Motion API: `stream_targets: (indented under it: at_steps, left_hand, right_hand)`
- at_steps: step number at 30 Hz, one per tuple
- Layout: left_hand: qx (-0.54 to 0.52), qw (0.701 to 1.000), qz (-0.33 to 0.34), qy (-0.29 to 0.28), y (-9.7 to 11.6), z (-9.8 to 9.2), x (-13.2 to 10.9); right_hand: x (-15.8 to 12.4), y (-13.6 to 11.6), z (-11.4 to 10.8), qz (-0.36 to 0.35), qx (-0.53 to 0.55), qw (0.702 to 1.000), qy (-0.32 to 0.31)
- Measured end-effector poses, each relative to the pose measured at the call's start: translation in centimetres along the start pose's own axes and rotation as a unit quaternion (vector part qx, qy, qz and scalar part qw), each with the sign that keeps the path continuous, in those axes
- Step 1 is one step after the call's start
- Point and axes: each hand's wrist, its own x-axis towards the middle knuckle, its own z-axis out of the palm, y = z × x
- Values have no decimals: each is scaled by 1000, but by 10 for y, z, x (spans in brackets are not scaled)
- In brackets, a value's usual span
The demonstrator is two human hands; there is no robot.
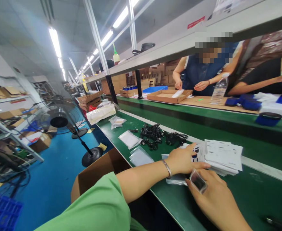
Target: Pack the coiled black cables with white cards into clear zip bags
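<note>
My left hand (pixel 183 159) lies on the green bench (pixel 259 195), fingers curled and pressed onto a stack of white printed cards (pixel 224 156). A silver bangle circles that wrist. My right hand (pixel 214 195) is nearer to me and pinches a small dark item in a clear plastic bag (pixel 198 180) between thumb and fingers. Clear bags (pixel 177 179) lie flat under both hands. A heap of black cables (pixel 159 135) sits just beyond my left hand.
More clear bags (pixel 140 157) and white packets (pixel 101 113) lie further along the bench. An open cardboard box (pixel 100 171) stands below the bench edge at left. A floor fan (pixel 59 120) stands on the blue floor. Two people work across the raised shelf, by a water bottle (pixel 219 89).
</note>
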Motion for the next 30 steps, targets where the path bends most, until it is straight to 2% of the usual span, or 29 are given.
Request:
stream_targets:
  at_steps: [3, 7, 12, 18, 22, 25, 28, 30]
  left_hand:
    - [-99, 994, -27, 25, -7, 2, 3]
    - [-226, 970, -91, 20, -10, 0, 10]
    - [-216, 964, -132, 77, -8, -7, 10]
    - [-196, 960, -131, 149, -6, -23, -4]
    - [-241, 952, -63, 178, 3, -31, -32]
    - [-326, 937, -23, 128, 7, -27, -56]
    - [-361, 930, -47, 52, 7, -19, -74]
    - [-340, 938, -60, 41, 5, -16, -82]
  right_hand:
    - [2, -10, -2, 1, -3, 1000, -7]
    - [2, -12, -3, 8, -1, 1000, -17]
    - [1, -5, -4, 23, 10, 999, -24]
    - [0, -13, -11, 138, 66, 988, -1]
    - [3, -23, -15, 251, 148, 955, 54]
    - [3, -29, -15, 273, 239, 926, 102]
    - [1, -37, -13, 285, 278, 907, 134]
    - [-1, -40, -13, 283, 280, 908, 130]
